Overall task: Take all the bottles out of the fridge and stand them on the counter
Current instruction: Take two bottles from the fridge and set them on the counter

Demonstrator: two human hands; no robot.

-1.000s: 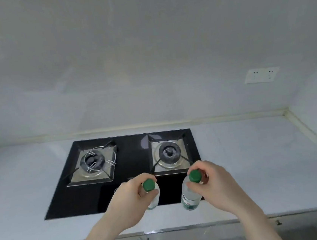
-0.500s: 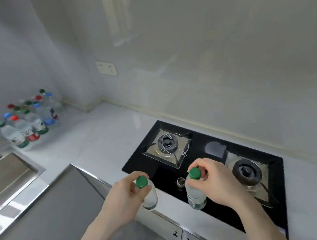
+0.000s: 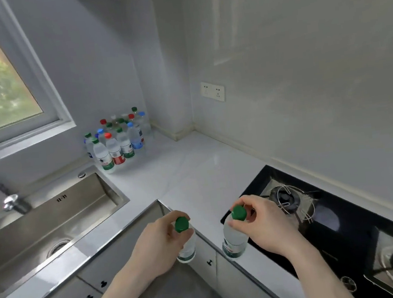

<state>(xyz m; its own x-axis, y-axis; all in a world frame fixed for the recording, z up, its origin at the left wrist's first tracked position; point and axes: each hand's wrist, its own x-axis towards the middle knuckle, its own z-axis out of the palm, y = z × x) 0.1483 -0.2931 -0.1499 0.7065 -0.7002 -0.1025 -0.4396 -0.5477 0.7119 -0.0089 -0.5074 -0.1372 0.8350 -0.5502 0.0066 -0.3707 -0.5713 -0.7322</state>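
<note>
Now turned left: bottle cluster [image 3: 119, 143] in counter [image 3: 193, 173] corner visible; left hand [image 3: 160, 246], right hand [image 3: 268, 226] each pinch bottle neck; placing next.

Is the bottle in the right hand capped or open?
Capped. A green cap sits on the bottle, and the right hand pinches it at the neck, carrying it upright.

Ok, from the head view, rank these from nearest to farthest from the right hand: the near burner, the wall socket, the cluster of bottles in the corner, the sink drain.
From the right hand:
1. Near burner, just beyond its fingers.
2. Sink drain, far off to the left, past the left hand.
3. Cluster of bottles, in the back left corner.
4. Wall socket, up on the back wall.

Drain and bottles are close to call.
</note>
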